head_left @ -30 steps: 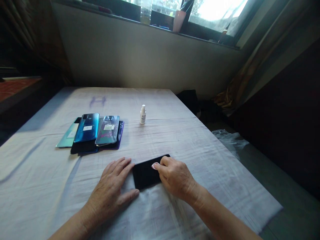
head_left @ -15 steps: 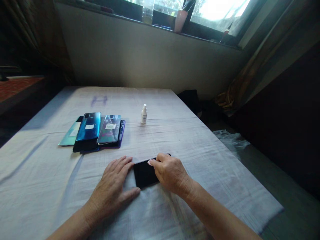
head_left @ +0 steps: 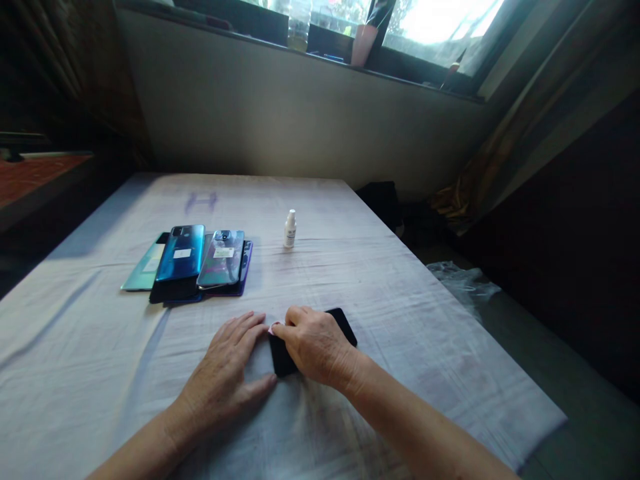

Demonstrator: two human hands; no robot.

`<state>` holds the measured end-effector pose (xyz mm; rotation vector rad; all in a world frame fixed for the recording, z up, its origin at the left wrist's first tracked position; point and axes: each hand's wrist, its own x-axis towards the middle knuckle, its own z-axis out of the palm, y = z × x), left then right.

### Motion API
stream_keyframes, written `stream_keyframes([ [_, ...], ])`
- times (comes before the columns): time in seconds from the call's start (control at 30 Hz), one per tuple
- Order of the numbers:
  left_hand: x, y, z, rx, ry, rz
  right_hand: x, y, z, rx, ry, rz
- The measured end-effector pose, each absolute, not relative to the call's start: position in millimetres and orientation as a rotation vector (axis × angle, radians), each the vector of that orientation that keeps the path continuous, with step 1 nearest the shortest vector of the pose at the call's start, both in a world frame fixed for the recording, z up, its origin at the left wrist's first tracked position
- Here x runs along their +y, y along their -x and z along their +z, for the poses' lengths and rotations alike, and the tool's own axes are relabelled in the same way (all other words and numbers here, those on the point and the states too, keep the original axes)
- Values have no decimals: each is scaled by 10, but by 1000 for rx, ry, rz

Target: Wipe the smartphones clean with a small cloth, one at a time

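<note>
A wide table [head_left: 410,373] draped in a pale, creased cloth fills most of the room in front of the person, running back toward a low wall under a bright window [head_left: 440,20]. On the far left part of the cloth sits a fanned stack of phones [head_left: 193,263], backs up — a teal one, a deep blue one, a purple-tinted one, overlapping each other. Well apart from them, further right, a small white bottle [head_left: 289,229] stands upright on its own.

Closer in, both bare forearms reach onto the cloth. The left hand [head_left: 225,373] lies flat, palm down, fingers spread loosely, its fingertips and thumb just beside the near-left end of a black phone [head_left: 344,323]. It grips nothing; it seems to steady the cloth or the edge of the device.

The right hand [head_left: 315,343] rests on top of that black phone, fingers curled and pressed together at the left end, a pale fingertip showing there. Whether something thin is pinched under those fingers I cannot tell — the knuckles hide it.

The black phone lies face up near the table's front middle, its long axis slanting from near-left to far-right. Only its far-right corner and a strip of the near-left end show. The right hand covers it; the left merely borders it.
</note>
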<state>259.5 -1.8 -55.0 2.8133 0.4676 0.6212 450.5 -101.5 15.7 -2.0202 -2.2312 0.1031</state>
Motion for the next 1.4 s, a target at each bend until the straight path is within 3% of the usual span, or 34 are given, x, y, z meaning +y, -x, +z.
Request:
stream_keyframes([
  [0.33, -9, -2592, -532, 444, -2821, 612, -1172, -4487, 149, -2307, 1865, 124],
  [0.67, 41, -2529, -575, 433, -2769, 634, -1044, -4482, 167, -2270, 1994, 128],
  [1.03, 423, -2395, -458, 493, -2855, 520, -1557, -4434, 147, -2260, 1870, 145],
  [1.4, 433, -2389, -506, 486, -2887, 488, -1119, -4402, 136, -2202, 2024, 133],
])
